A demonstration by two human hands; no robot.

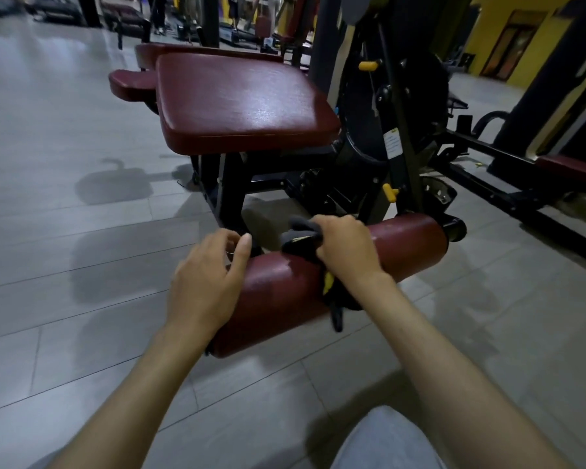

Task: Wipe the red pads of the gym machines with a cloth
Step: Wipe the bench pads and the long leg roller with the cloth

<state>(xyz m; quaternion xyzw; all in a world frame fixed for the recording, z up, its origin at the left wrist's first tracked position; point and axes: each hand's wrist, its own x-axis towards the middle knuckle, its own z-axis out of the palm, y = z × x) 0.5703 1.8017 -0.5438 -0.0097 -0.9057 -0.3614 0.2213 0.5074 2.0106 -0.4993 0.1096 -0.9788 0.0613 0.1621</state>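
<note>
A dark red roller pad point(281, 292) lies across the lower middle of the head view, low above the tiled floor. My right hand point(347, 248) grips a dark grey cloth point(300, 236) with a yellow patch and presses it on the top of the roller near its middle. A cloth end hangs down the roller's front side. My left hand point(207, 282) rests at the roller's left end, its fingers loosely curled and thumb raised, holding nothing. Behind the roller stands the machine's wide red seat pad point(244, 99).
The black machine frame point(400, 137) with yellow knobs rises right of the seat. Another red pad point(575, 167) sits at the right edge, more red benches at the back. Grey floor tiles spread to the left. People stand far off. My knee shows at the bottom.
</note>
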